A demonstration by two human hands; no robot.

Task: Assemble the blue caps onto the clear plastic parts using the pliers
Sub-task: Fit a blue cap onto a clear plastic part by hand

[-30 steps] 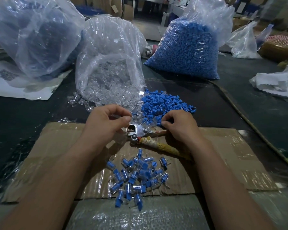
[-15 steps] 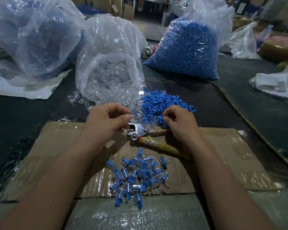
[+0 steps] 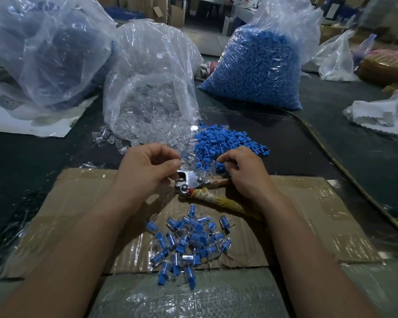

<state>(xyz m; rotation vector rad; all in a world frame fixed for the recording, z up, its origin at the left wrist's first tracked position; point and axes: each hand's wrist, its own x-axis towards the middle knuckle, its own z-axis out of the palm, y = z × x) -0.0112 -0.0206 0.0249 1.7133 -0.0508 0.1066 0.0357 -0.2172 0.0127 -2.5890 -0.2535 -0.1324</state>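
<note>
Right hand edged left onto blue caps; left hand pinches clear part

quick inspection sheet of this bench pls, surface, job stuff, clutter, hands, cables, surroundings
surface: dark table with a taped cardboard sheet under the hands
job's things: pliers lying on the cardboard, handle wrapped; loose blue caps heaped beyond them; clear parts spilling from an open bag; finished pieces piled nearest the person
clutter: full bag of blue caps, large bag at far left, white paper, crumpled white plastic
grippers: left hand seems to pinch a clear part; right hand curled at the cap heap, grip unclear
cables: one cord-like strip along the right side
surroundings: cardboard boxes behind, blurred
</note>
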